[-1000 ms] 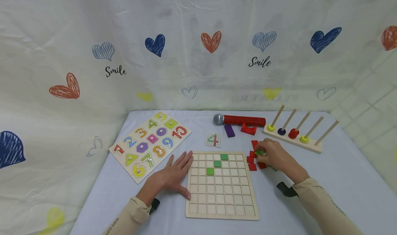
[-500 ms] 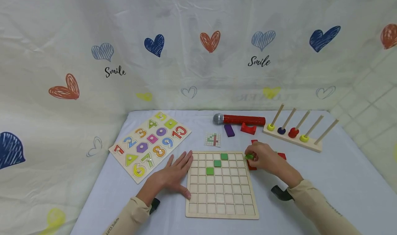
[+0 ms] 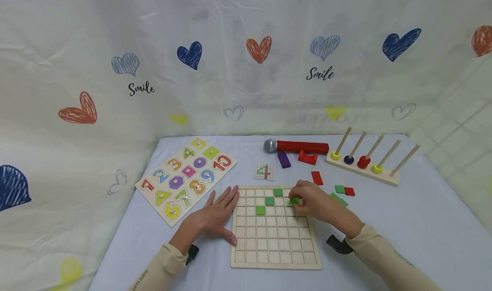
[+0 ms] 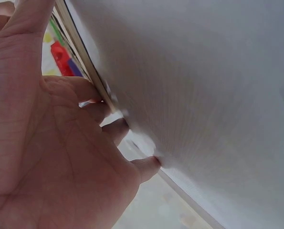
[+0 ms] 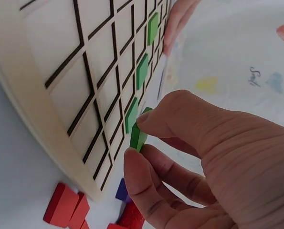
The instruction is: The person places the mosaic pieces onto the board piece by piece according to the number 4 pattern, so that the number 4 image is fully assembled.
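Right grip (image 3: 317,201), nearly closed, pinched green tile (image 3: 294,200) between thumb and fingertips, tilted, over upper right part of grid board (image 3: 269,244). Tile looked light, stiff, sturdy, perhaps slick on smooth faces; thumb-and-finger hold at edges seemed best. Left grip (image 3: 216,217) lay spread, straight-fingered, against board's left edge. Board pale, flat, likely wooden, dark-lined; three square green tiles (image 3: 269,201) sat diagonally in cells.

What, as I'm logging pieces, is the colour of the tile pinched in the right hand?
The tile is green, clearest in the right wrist view.
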`<state>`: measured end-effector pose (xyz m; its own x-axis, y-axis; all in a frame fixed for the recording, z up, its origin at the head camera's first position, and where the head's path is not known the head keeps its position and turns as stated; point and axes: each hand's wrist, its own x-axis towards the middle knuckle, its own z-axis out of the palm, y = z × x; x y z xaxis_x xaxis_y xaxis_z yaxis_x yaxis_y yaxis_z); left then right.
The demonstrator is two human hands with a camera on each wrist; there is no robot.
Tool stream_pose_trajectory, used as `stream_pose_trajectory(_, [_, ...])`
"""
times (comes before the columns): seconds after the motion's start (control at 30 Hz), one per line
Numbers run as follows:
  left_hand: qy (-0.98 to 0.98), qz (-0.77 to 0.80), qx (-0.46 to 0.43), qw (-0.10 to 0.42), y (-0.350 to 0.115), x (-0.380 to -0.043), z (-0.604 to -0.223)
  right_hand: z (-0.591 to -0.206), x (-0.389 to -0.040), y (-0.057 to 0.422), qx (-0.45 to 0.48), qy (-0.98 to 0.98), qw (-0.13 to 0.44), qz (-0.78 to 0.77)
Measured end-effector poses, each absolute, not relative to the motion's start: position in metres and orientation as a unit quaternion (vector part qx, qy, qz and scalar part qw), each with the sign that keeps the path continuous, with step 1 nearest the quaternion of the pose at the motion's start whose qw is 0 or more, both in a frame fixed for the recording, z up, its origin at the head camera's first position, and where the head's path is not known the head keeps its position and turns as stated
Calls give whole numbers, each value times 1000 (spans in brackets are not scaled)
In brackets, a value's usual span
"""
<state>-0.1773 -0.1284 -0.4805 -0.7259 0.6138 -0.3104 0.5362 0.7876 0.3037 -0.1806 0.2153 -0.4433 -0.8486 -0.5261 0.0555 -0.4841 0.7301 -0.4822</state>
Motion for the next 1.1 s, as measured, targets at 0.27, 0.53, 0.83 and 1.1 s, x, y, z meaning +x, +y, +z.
stream_pose_trajectory(0.27, [923, 102, 311, 202, -129, -178, -482, -447, -176, 197, -294, 923, 51, -244])
stream_pose_trajectory(0.53, [923, 96, 315, 201, -129, -179, -482, -452, -169, 175, -340, 908, 38, -240])
stream_pose_trajectory(0.83, [923, 100, 311, 202, -131, -179, -483, -455, -166, 141, -385, 893, 54, -229])
stream_pose_trajectory(1.1, [922, 103, 311, 206, -130, -180, -483, -461, -167, 121, -413, 880, 63, -225])
